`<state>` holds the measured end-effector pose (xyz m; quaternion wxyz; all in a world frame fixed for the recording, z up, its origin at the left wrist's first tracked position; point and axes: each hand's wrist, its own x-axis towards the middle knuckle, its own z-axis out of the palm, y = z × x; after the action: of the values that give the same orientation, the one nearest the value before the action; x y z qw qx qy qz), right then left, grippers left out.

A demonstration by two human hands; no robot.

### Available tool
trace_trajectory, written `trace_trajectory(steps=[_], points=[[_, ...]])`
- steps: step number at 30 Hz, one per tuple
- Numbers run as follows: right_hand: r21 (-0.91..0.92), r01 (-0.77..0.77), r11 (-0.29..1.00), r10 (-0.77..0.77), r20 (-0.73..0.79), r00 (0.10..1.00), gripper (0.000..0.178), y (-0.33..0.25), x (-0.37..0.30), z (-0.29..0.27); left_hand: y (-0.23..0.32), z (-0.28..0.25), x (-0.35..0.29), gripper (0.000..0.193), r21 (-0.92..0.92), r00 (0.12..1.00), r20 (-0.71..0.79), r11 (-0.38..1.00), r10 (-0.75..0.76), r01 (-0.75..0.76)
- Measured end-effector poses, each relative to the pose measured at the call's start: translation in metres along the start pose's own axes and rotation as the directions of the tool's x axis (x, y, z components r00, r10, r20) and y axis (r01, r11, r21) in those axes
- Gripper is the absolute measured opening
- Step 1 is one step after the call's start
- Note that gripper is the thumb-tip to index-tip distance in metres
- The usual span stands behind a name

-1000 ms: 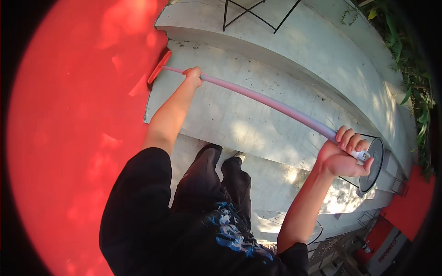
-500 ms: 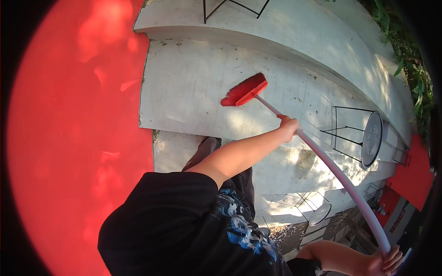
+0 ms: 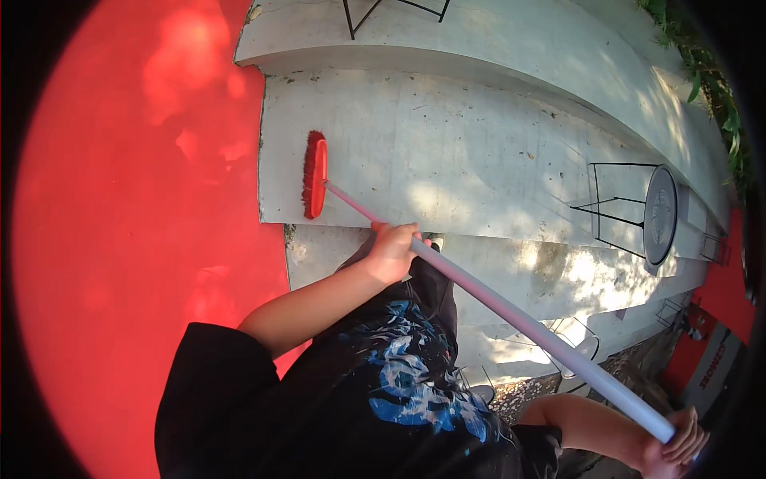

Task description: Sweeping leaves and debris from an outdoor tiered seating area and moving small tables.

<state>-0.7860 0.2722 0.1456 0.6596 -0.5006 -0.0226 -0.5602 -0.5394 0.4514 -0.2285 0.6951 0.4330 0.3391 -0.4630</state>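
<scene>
I hold a broom with a red head (image 3: 319,177) and a long pale pinkish handle (image 3: 527,326). My left hand (image 3: 392,251) is wrapped round the handle on its lower part, not far from the head. Closed on the upper end of the handle, my right hand (image 3: 677,447) is at the lower right. The dark red bristles are on the head's left side, at a pale concrete step (image 3: 463,144), a short way from its left edge. Small bits of debris dot this step.
A red surface (image 3: 144,239) runs along the left, beside the steps. A round-topped stool with thin black legs (image 3: 659,215) is on the right. Black metal legs (image 3: 359,20) stand on the upper step. Green plants (image 3: 706,88) line the upper right.
The broom head has moved left toward the red surface and turned more upright in view. My left hand has come left and closer to my body. My right hand has barely moved.
</scene>
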Motion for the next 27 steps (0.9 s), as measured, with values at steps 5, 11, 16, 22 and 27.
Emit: trace_trajectory(steps=[5, 11, 16, 22, 27], points=[[0.150, -0.348, 0.925, 0.364, -0.094, 0.927, 0.038, 0.196, -0.036, -0.002, 0.038, -0.135, 0.137, 0.035, -0.045, 0.961, -0.278, 0.999, -0.015, 0.003], [0.127, -0.309, 0.943, 0.318, -0.057, 0.946, 0.034, 0.148, -0.046, -0.009, -0.012, -0.111, 0.155, 0.048, 0.107, 0.893, -0.448, 0.994, 0.039, 0.010], [0.001, -0.131, 0.991, 0.131, -0.075, 0.989, 0.031, 0.069, -0.036, -0.027, -0.086, -0.031, 0.113, 0.017, 0.124, 0.946, -0.323, 0.991, -0.013, 0.056], [-0.026, -0.100, 0.995, 0.101, 0.056, 0.993, 0.027, -0.017, -0.025, -0.058, -0.167, 0.026, 0.099, 0.099, 0.216, 0.970, -0.124, 0.949, -0.208, 0.231], [-0.135, -0.025, 0.991, 0.043, 0.133, 0.990, 0.033, -0.067, -0.013, -0.087, -0.247, 0.099, 0.091, 0.097, 0.353, 0.948, 0.021, 0.890, -0.317, 0.290]])
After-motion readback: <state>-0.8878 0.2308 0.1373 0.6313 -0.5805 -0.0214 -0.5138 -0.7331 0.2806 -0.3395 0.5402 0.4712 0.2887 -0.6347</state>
